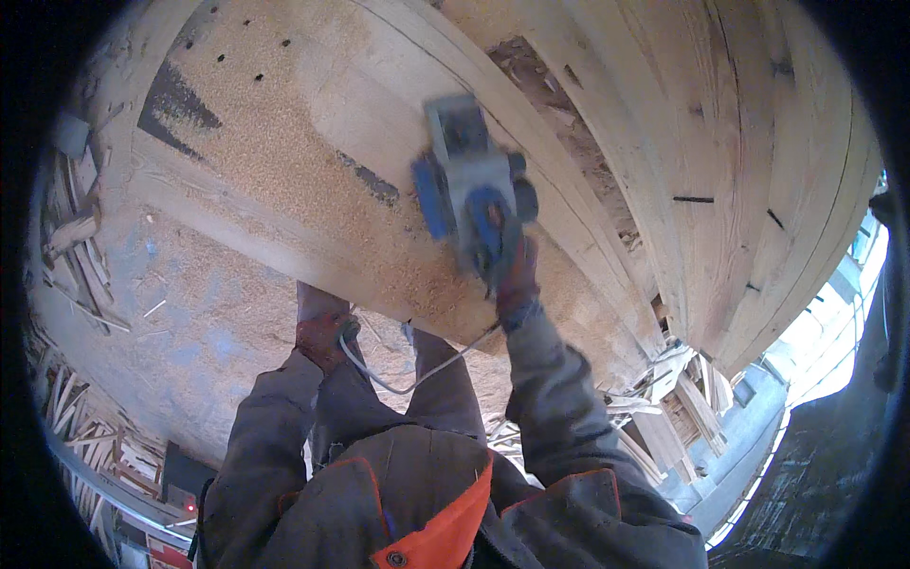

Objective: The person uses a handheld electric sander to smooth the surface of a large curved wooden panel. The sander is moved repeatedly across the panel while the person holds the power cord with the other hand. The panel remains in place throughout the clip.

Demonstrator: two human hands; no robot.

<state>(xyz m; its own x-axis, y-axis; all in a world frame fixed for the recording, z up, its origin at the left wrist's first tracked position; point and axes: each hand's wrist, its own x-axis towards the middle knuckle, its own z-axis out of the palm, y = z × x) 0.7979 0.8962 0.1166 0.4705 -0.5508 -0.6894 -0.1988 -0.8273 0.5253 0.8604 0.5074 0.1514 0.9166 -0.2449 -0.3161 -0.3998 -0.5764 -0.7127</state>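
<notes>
My right hand (518, 275), in a reddish glove, is closed round the rear handle of a blue and grey electric planer (472, 175). The tool rests on a wide wooden board (365, 90) strewn with sawdust, and motion blurs it a little. A pale power cord (408, 390) runs from the planer's rear and hangs in a loop to my left. Beside my left thigh, my left hand (325, 339), also gloved, is closed with the cord at its fingers. Dark patches (368, 177) show on the board to the left of the planer.
Long planks (701, 142) lie to the right, past a gap holding shavings (559, 104). Scrap wood piles up at the left (81, 228) and lower right (678, 417). Sawdust covers the floor (190, 303). Small dark holes (258, 78) mark the board's far left.
</notes>
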